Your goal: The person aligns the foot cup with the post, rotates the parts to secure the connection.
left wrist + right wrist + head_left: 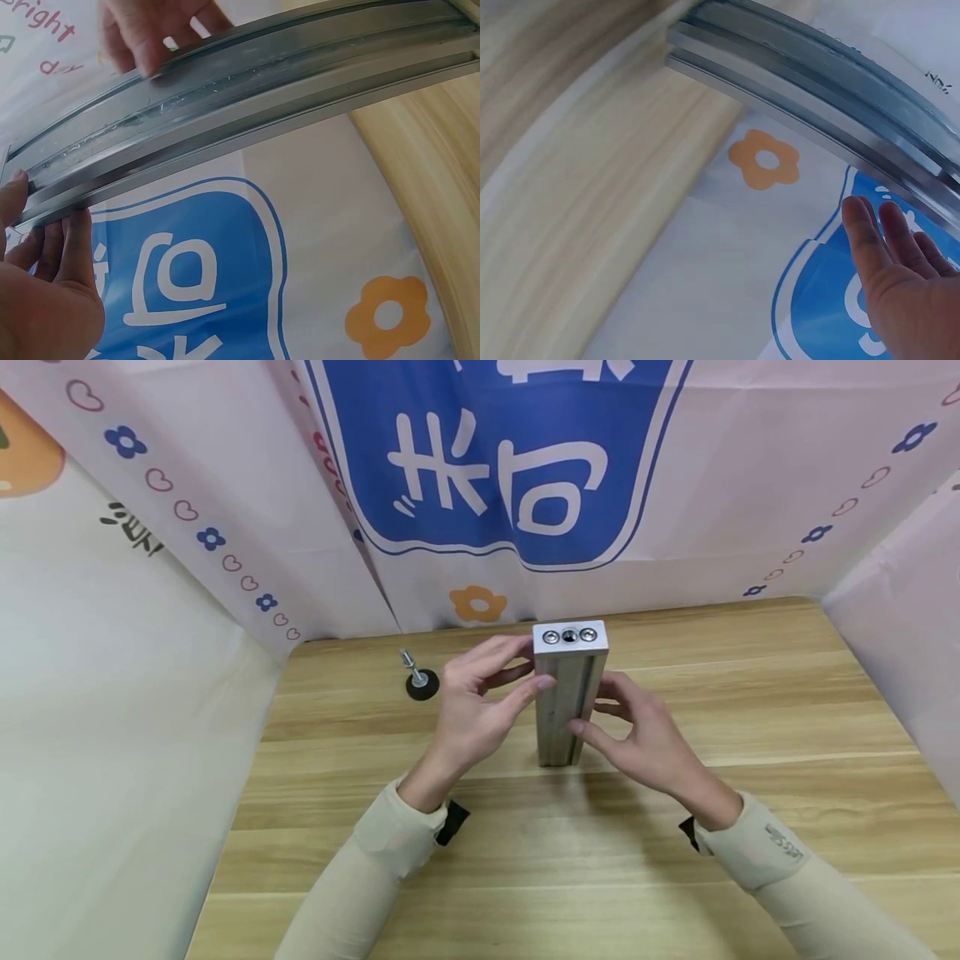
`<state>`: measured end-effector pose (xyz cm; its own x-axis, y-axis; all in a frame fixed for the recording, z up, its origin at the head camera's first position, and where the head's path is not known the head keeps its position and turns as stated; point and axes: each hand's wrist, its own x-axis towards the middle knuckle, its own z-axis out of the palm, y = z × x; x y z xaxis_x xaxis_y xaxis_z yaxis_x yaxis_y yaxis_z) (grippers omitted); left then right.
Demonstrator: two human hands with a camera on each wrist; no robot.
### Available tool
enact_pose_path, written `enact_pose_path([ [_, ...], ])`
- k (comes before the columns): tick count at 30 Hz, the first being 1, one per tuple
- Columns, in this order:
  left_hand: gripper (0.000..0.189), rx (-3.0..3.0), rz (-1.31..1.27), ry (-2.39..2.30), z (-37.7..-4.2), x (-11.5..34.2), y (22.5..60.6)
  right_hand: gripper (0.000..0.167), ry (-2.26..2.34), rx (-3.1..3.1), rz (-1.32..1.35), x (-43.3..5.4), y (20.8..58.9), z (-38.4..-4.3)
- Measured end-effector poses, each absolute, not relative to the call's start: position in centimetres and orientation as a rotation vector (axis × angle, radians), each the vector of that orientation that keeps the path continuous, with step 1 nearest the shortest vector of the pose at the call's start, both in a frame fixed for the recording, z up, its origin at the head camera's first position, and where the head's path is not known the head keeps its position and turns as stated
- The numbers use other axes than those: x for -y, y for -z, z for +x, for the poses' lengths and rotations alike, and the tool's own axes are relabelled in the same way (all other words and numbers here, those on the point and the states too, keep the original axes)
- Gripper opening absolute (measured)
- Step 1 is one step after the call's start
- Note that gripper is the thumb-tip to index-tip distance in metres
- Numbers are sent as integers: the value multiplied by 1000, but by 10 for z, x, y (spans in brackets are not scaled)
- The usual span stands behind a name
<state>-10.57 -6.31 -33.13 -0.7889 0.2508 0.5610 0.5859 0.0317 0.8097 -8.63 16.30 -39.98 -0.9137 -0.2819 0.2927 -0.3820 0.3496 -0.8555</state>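
An aluminium extrusion profile (pixel 558 706) stands upright on the wooden table. Its top end plate (pixel 570 637) carries two screws with a hole between them. My left hand (pixel 480 697) grips the profile near its top, thumb on the near face and fingers at the side and back. Lower down on the other side is my right hand (pixel 648 735), its thumb overlapping the near face. In the right wrist view that hand's fingers (pixel 866 236) are straight and apart from the metal. Long grooves run along the profile (pixel 247 97) in the left wrist view.
A levelling foot (pixel 422 681) with a black round base and threaded stud sits on the table (pixel 337 827), left of my left hand. A printed cloth (pixel 420 581) hangs behind the table, and pale cloth walls (pixel 112 710) flank it.
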Motion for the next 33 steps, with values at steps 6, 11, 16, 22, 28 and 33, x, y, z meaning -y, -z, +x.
enact_pose_path([
  [6,43,2049,-854,1816,-106,63,333,53,-1637,2497,613,-164,393,-87],
  [11,43,2054,-849,1815,-106,64,334,51,-1663,2488,607,-164,391,-86],
  [16,43,2052,-847,1822,-105,64,336,47,-1713,2426,635,-165,388,-84],
  [22,42,2044,-846,1824,-106,63,337,44,-1737,2313,725,-166,381,-85],
  [28,42,2046,-841,1828,-105,64,338,43,-1723,2292,742,-167,374,-83],
  [33,41,2046,-838,1827,-105,64,339,42,-1727,2263,736,-166,370,-83],
])
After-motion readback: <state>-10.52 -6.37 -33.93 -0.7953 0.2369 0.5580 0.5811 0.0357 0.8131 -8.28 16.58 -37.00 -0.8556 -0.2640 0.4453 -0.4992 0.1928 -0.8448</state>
